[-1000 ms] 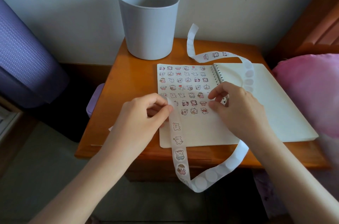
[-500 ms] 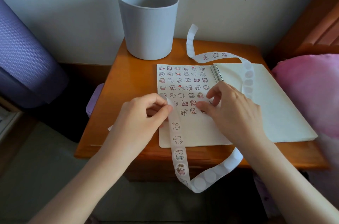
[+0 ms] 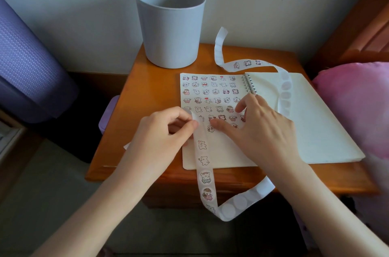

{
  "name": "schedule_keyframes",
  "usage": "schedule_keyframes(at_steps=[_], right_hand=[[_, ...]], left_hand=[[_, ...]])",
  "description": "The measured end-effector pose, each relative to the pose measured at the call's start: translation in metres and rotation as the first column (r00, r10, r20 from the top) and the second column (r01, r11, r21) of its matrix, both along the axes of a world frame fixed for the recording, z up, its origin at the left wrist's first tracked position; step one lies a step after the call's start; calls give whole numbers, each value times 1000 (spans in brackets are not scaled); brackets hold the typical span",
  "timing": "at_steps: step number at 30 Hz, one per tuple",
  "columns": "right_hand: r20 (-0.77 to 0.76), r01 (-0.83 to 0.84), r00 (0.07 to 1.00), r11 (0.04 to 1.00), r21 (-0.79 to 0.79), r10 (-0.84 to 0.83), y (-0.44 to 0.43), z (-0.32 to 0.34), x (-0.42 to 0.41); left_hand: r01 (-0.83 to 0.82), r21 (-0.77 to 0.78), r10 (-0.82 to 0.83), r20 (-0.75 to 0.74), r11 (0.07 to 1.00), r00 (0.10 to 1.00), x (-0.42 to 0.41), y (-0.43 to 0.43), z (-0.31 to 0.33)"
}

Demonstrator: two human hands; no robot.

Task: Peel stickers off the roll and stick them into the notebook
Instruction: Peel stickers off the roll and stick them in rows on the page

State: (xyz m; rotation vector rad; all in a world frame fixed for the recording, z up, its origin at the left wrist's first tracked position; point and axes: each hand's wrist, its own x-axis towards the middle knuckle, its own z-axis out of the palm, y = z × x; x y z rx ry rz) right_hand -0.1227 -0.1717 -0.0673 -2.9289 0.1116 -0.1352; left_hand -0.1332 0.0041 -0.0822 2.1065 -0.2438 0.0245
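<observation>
Wooden desk (image 3: 147, 92) beneath me: my left hand (image 3: 162, 136) pinches the sticker strip (image 3: 203, 160) between thumb and fingers; my right hand (image 3: 261, 130), fingers spread, presses the sticker-filled left page of the open notebook (image 3: 315, 119). The strip hangs over the desk's front edge.

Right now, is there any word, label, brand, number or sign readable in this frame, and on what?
None can be read.
The stickers on the notebook and on the sticker strip show only small cartoon animals, no letters that I can make out.
The grey bin bears no visible label.
</observation>
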Motion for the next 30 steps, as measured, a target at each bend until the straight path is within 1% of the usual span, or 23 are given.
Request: schedule_keyframes(at_steps=[3,5,8,11,15,20,24,26,30], right_hand=[[4,-17,1000,999,48,17,-6,-1,1],[-4,-33,999,993,114,34,-12,-1,1],[-72,-64,994,970,235,83,-21,3,0],[-94,-79,989,953,292,111,-27,5,0],[-81,-78,991,953,291,106,-28,2,3],[-43,-81,994,942,326,100,-28,4,3],[-45,-70,995,964,256,84,-23,2,4],[-21,-80,996,967,243,88,-24,1,4],[45,-113,994,950,291,104,-25,-1,3]], left_hand=[[-3,-6,3,-11,1000,1000,0,0,0],[-5,-7,5,-12,1000,1000,0,0,-1],[-6,-8,6,-14,1000,1000,0,1,-2],[-6,-6,6,-14,1000,1000,0,1,-2],[-9,-9,9,-22,1000,1000,0,0,0],[-3,-13,3,-27,1000,1000,0,-1,1],[1,4,-1,-23,1000,1000,0,0,1],[2,6,-1,-22,1000,1000,0,0,0],[-1,2,1,-20,1000,1000,0,-1,1]])
